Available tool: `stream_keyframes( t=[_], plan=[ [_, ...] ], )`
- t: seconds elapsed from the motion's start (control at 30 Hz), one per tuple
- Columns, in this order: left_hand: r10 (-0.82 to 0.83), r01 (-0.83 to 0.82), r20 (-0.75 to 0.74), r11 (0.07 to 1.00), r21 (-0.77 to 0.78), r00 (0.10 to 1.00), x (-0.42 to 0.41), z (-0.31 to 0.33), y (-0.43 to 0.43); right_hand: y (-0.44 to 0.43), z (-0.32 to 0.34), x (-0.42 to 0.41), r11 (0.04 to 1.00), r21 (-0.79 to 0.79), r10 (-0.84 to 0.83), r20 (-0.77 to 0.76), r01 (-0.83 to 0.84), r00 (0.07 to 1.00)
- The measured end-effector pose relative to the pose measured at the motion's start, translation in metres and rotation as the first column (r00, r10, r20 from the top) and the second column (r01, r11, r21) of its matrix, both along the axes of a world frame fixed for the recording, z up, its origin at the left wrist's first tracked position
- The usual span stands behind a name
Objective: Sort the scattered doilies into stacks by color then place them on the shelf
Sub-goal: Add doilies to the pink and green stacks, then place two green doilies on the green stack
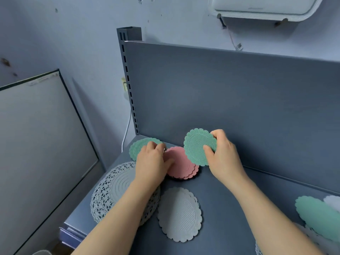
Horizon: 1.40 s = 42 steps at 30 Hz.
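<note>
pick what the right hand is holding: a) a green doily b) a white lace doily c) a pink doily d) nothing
a: the right hand pinches a green doily by its edge, held up next to the pink stack.

Location type: a plain storage or stock room fitted with shop-style shelving. The grey metal shelf (220, 196) has a solid back panel (239, 92) and a slotted upright (128, 80) at its rear left corner. Around it are a scuffed painted wall (73, 34), a wall-mounted air conditioner (263, 8) and a whiteboard (36, 135).
</note>
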<state>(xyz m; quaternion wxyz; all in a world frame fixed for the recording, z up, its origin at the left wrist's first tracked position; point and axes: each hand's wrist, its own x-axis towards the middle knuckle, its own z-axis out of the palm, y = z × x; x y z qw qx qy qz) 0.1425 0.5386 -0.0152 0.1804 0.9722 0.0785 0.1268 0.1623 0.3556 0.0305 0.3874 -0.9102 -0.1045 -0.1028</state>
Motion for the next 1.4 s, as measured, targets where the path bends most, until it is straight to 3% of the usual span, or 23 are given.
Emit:
stream_keyframes(
  t=[0.13, 0.23, 0.37, 0.5, 0.63, 0.77, 1.03, 1.4],
  plan=[
    [0.057, -0.062, 0.071, 0.996, 0.068, 0.996, -0.003, 0.000, 0.041, 0.041, -0.006, 0.005, 1.000, 0.022, 0.019, -0.013, -0.019, 1.000],
    [0.096, -0.096, 0.002, 0.994, 0.056, 0.995, -0.007, 0.001, 0.081, 0.081, -0.013, 0.013, 0.998, 0.058, 0.041, -0.084, -0.036, 0.996],
    [0.023, -0.022, -0.079, 1.000, 0.013, 0.997, -0.009, 0.000, 0.115, 0.129, -0.023, 0.026, 0.997, 0.075, 0.038, -0.170, -0.025, 0.985],
    [-0.043, 0.042, -0.101, 0.999, -0.015, 0.994, -0.011, -0.005, 0.128, 0.152, -0.031, 0.035, 0.988, -0.156, -0.041, -0.213, 0.007, 0.976],
    [-0.095, 0.096, -0.036, 0.995, 0.013, 0.995, -0.011, -0.006, 0.132, 0.154, -0.032, 0.031, 0.912, -0.404, -0.132, -0.119, 0.074, 0.984],
    [-0.180, 0.177, 0.051, 0.982, 0.062, 0.982, -0.013, 0.003, 0.127, 0.147, -0.021, 0.013, 0.893, -0.439, -0.127, -0.022, 0.104, 0.992],
    [-0.427, 0.403, 0.123, 0.898, 0.178, 0.896, -0.033, 0.026, 0.059, 0.079, 0.005, -0.064, 0.862, -0.459, -0.184, 0.110, 0.214, 0.977],
    [-0.706, 0.691, 0.170, 0.708, 0.146, 0.688, -0.111, 0.020, -0.138, -0.115, 0.001, -0.204, 0.755, -0.462, -0.492, 0.068, 0.465, 0.868]
  ],
)
